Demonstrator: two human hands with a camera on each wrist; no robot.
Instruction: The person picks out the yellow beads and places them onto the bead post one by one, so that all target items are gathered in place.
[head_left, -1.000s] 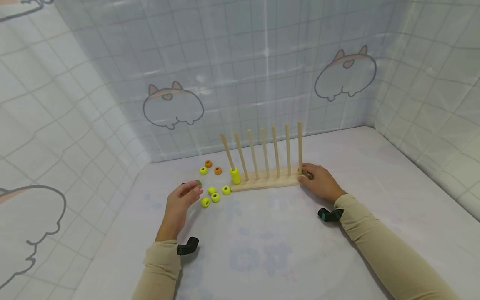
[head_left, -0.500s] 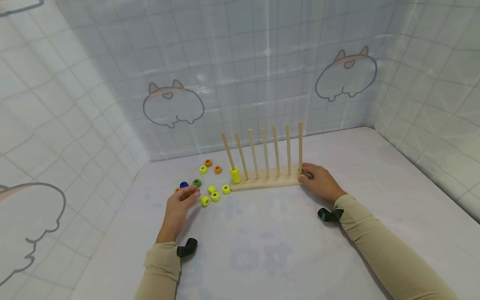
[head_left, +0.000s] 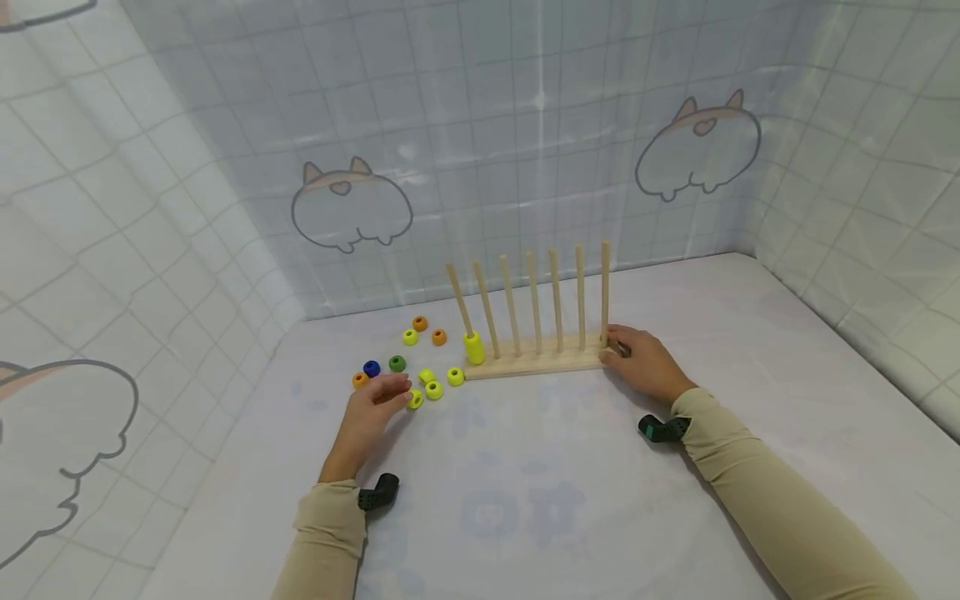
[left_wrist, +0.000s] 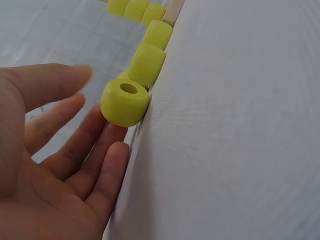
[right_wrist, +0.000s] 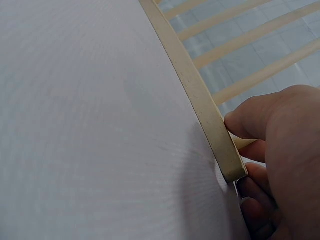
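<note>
My left hand [head_left: 366, 419] is at the near side of a loose group of beads. In the left wrist view its thumb stands apart from a yellow bead [left_wrist: 121, 109], while the other fingers reach beside and behind it. That bead's hole faces up. My right hand [head_left: 642, 363] grips the right end of a wooden peg rack [head_left: 536, 365], with the thumb on the base [right_wrist: 202, 107] and fingers around the end by the last peg. Several upright pegs stand in a row on the rack. Yellow beads [head_left: 473, 348] are stacked on the leftmost peg.
More yellow beads [head_left: 433, 390] lie between my left hand and the rack. A green bead [head_left: 397, 363], a blue bead [head_left: 371, 367] and orange beads [head_left: 438, 337] lie farther back and left. Tile-patterned walls [head_left: 480, 167] rise behind and at both sides.
My left hand has let go of the green bead, which now lies on the table beside the blue one. The hand then moved slightly right, to the nearest yellow bead. The right hand keeps its place.
</note>
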